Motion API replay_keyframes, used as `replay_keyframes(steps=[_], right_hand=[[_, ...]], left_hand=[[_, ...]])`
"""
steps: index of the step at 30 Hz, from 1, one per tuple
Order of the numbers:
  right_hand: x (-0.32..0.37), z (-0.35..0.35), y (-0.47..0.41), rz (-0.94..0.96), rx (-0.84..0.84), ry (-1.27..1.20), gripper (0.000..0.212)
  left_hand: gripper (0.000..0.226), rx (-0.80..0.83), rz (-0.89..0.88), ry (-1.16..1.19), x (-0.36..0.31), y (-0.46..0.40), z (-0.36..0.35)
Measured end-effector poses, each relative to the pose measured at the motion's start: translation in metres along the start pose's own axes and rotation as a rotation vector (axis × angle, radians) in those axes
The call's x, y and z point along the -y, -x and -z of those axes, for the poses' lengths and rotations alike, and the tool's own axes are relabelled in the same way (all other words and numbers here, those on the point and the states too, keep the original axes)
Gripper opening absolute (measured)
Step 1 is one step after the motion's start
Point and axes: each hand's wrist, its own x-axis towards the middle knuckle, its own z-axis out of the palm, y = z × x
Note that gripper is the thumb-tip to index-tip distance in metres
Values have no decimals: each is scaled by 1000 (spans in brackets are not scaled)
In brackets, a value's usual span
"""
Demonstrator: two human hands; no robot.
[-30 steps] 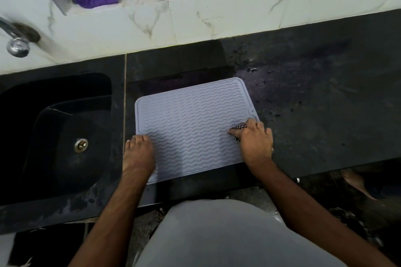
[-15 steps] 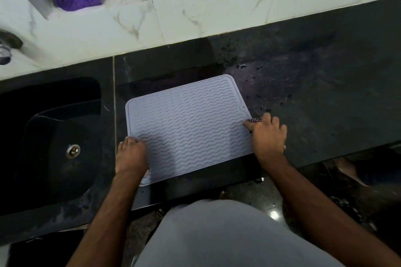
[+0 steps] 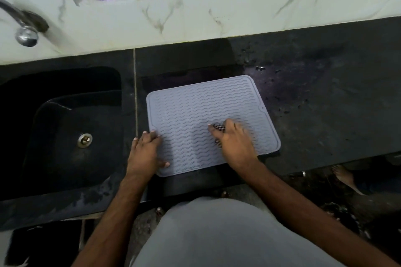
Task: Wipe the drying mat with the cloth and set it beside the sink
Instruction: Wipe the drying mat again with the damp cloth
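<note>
Since half a second ago, the right hand (image 3: 233,140), clutching the cloth (image 3: 219,128), slides from the drying mat's (image 3: 195,110) right edge toward its middle. Left hand (image 3: 144,151) presses flat on the mat's left edge. No writing shows; the sink (image 3: 65,136) holds nothing.

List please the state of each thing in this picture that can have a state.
drying mat: flat on the counter, right of the sink
cloth: bunched under the right hand, on the mat
left hand: rests on the mat's left edge, fingers straight
right hand: curled round the cloth
sink: no water standing, drain uncovered
tap: no water running
</note>
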Motion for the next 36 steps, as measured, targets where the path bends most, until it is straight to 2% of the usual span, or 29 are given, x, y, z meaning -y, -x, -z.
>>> replay_keyframes(steps=[3,9,12,15,20,27,33,36], right_hand=[[48,-8,-4,155,-10,-11,76],[104,-20,-18,336,44,-85,43],[119,-31,-24,403,104,-113,44],[114,-33,-25,417,122,-157,48],[92,-34,-15,470,114,-126,43],[108,-28,-24,399,95,-126,45],[91,-27,-25,550,129,-48,37],[89,-25,-24,496,70,-166,38]], left_hand=[[98,-13,-26,58,20,12,-7],[95,-55,-72,45,25,15,-11],[93,-57,-90,4,28,14,-12],[94,-59,-99,12,30,13,-14],[94,-34,-108,-4,31,12,-12],[95,-16,-88,-45,22,10,-6],[95,14,-78,-60,18,8,-1],[95,16,-79,-35,18,8,0]])
